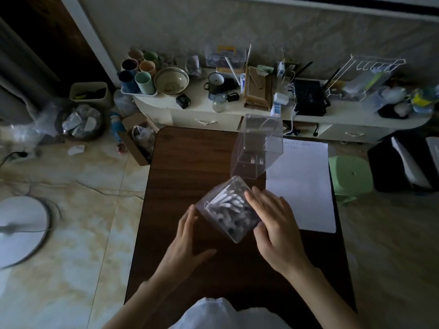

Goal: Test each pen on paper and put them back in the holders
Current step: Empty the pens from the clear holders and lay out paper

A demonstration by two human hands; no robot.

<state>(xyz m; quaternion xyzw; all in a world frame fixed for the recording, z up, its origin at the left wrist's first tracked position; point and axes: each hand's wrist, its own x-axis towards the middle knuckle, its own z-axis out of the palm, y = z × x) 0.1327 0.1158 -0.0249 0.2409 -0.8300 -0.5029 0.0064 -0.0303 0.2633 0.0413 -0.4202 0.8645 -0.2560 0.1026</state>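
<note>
A clear square pen holder (215, 219) stands on the dark wooden table (190, 157), packed with several white pens (225, 201) whose caps point up. My left hand (184, 243) touches its left wall with straight fingers. My right hand (273, 224) holds its right side, fingers along the rim and thumb against the near wall. A second clear holder (257, 146), taller and with nothing visible inside, stands behind it. A white sheet of paper (300, 186) lies on the table to the right, faint writing along its top edge.
A low white cabinet (237, 110) crowded with cups, a bowl, boxes and a wire rack runs behind the table. A green stool (350, 176) stands right of the table. On the tiled floor at left are bins, a cardboard box and a round fan base (21, 229).
</note>
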